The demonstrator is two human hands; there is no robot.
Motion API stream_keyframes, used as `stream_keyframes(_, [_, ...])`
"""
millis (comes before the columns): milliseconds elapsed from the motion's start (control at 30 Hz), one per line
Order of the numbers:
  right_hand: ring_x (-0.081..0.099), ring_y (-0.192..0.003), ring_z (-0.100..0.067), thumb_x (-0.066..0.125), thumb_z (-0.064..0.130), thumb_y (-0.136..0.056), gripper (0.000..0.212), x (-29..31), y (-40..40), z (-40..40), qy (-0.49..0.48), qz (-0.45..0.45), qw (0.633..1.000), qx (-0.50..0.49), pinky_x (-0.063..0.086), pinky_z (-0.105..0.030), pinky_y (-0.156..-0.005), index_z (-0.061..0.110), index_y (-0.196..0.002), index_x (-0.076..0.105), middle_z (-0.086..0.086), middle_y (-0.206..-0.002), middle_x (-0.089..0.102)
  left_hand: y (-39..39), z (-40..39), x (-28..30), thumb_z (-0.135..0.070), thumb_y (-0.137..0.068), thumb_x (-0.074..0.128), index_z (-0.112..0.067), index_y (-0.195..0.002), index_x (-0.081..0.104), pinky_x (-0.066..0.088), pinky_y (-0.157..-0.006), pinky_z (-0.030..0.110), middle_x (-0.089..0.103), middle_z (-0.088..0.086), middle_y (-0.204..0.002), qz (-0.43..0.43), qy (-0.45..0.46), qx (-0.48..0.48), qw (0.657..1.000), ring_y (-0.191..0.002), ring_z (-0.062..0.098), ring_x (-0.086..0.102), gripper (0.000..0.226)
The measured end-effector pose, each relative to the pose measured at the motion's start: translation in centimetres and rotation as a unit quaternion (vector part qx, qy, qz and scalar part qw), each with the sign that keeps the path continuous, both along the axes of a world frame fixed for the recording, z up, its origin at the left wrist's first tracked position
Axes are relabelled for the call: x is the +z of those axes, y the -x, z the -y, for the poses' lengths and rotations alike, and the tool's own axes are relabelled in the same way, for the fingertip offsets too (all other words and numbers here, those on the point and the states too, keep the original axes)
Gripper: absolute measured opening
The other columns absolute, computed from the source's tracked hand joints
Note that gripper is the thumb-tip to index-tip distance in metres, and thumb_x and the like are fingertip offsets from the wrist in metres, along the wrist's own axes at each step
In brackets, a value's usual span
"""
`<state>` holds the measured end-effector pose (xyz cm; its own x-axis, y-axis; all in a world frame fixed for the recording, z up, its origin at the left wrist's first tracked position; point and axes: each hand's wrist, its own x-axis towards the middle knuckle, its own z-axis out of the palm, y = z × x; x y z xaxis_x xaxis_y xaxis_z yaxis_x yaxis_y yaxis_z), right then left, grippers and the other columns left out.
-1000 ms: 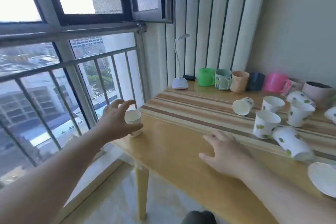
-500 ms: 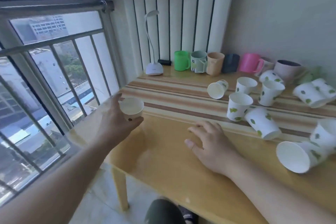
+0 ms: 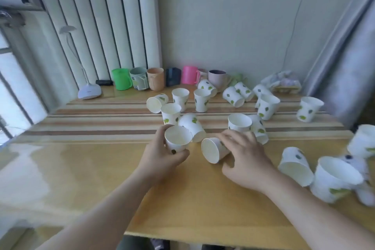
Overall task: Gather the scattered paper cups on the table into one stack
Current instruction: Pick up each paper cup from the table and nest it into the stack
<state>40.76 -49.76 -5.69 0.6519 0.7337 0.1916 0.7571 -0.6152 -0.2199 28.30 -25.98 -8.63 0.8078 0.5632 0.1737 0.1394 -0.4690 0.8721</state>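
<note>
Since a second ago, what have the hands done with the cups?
The left hand carried its upright cup from the table's window-side corner to the middle. The right hand, flat on the table before, has closed on a tipped cup. The plastic mugs and other cups look unmoved.

The left hand (image 3: 162, 158) carried its upright paper cup (image 3: 178, 141) from the window-side corner of the table (image 3: 85, 168) to the middle, beside the striped runner (image 3: 91, 122). The right hand (image 3: 245, 156), earlier flat on the table, closed over a tipped cup (image 3: 214, 150) beside the upright paper cup.
</note>
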Motion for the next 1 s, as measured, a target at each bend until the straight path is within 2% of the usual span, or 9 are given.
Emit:
stream_keyframes(100, [0.033, -0.124, -0.024, 0.055, 0.023, -0.080, 0.090, -1.1, -0.8, -0.3, 0.038, 0.005, 0.999, 0.009, 0.036, -0.041, -0.101, 0.045, -0.160, 0.021, 0.030, -0.162, 0.022, -0.2, 1.2, -0.5, -0.049, -0.069, 0.082, -0.060, -0.124, 0.050, 0.053, -0.069, 0.026, 0.071, -0.024, -0.100, -0.017, -0.022, -0.014, 1.000, -0.083, 0.002, 0.066, 0.065])
stream_keyframes(167, [0.035, -0.124, -0.026, 0.060, 0.026, -0.085, 0.088, -1.5, -1.3, -1.0, 0.037, 0.022, 0.999, 0.003, 0.036, -0.042, -0.104, 0.043, -0.162, 0.020, 0.028, -0.166, 0.021, 0.0, 1.4, -0.5, -0.050, -0.069, 0.082, -0.058, -0.121, 0.052, 0.052, -0.070, 0.024, 0.070, -0.030, -0.102, -0.019, -0.033, -0.013, 0.999, -0.085, 0.000, 0.066, 0.061])
stream_keyframes(300, [0.043, -0.120, -0.027, 0.067, 0.044, -0.089, 0.076, -1.8, -1.8, -2.2, 0.026, 0.066, 0.997, -0.007, 0.043, -0.047, -0.101, 0.043, -0.158, 0.036, 0.025, -0.163, 0.038, 0.4, 1.3, -0.1, -0.054, -0.067, 0.085, -0.061, -0.114, 0.055, 0.050, -0.071, 0.021, 0.069, -0.038, -0.105, -0.025, -0.026, 0.004, 0.999, -0.093, -0.008, 0.065, 0.057])
stream_keyframes(433, [0.047, -0.106, -0.027, 0.077, 0.038, -0.078, 0.062, -2.4, -1.8, -2.4, -0.032, 0.102, 0.994, -0.013, 0.047, -0.046, -0.087, 0.034, -0.136, 0.057, 0.021, -0.146, 0.060, 0.6, 1.3, 0.1, -0.055, -0.065, 0.086, -0.065, -0.112, 0.055, 0.050, -0.072, 0.019, 0.068, -0.041, -0.106, -0.023, -0.010, 0.006, 1.000, -0.096, -0.014, 0.064, 0.057])
stream_keyframes(500, [0.047, -0.102, -0.027, 0.080, 0.036, -0.075, 0.063, -2.5, -1.8, -2.2, -0.060, 0.107, 0.992, -0.025, 0.047, -0.045, -0.084, 0.032, -0.134, 0.059, 0.018, -0.138, 0.067, 0.7, 1.3, 0.1, -0.055, -0.066, 0.087, -0.067, -0.117, 0.053, 0.049, -0.071, 0.018, 0.068, -0.040, -0.107, -0.023, -0.014, -0.002, 1.000, -0.096, -0.013, 0.064, 0.062])
stream_keyframes(600, [0.044, -0.117, -0.026, 0.070, 0.051, -0.083, 0.082, -2.0, -2.0, -2.8, 0.019, 0.079, 0.997, -0.012, 0.044, -0.048, -0.096, 0.041, -0.156, 0.035, 0.021, -0.158, 0.048, 1.0, 1.4, 0.2, -0.055, -0.067, 0.086, -0.076, -0.113, 0.050, 0.048, -0.072, 0.017, 0.068, -0.040, -0.108, -0.016, -0.013, -0.009, 1.000, -0.097, -0.012, 0.064, 0.063])
stream_keyframes(700, [0.040, -0.124, -0.025, 0.067, 0.055, -0.089, 0.080, -1.4, -2.7, -3.7, 0.049, 0.068, 0.996, 0.001, 0.041, -0.047, -0.102, 0.044, -0.157, 0.026, 0.026, -0.166, 0.036, 1.0, 1.4, 0.5, -0.056, -0.066, 0.085, -0.082, -0.107, 0.046, 0.048, -0.071, 0.017, 0.067, -0.042, -0.109, -0.013, -0.011, -0.012, 1.000, -0.098, -0.014, 0.063, 0.062])
stream_keyframes(867, [0.047, -0.118, -0.024, 0.073, 0.043, -0.085, 0.063, -1.2, -2.8, -4.2, 0.020, 0.105, 0.994, -0.008, 0.044, -0.043, -0.095, 0.038, -0.142, 0.046, 0.021, -0.144, 0.058, 1.1, 1.5, 0.5, -0.056, -0.069, 0.085, -0.081, -0.110, 0.044, 0.049, -0.075, 0.019, 0.067, -0.043, -0.112, -0.006, -0.013, -0.014, 1.000, -0.103, -0.014, 0.063, 0.064])
stream_keyframes(1000, [0.056, -0.108, -0.024, 0.082, 0.038, -0.076, 0.071, -2.0, -2.3, -3.4, -0.108, 0.091, 0.990, -0.019, 0.048, -0.040, -0.091, 0.033, -0.141, 0.055, 0.014, -0.124, 0.067, 0.9, 1.4, 0.5, -0.058, -0.068, 0.084, -0.081, -0.109, 0.042, 0.048, -0.076, 0.017, 0.063, -0.047, -0.113, 0.000, -0.021, -0.018, 1.000, -0.104, -0.018, 0.060, 0.063])
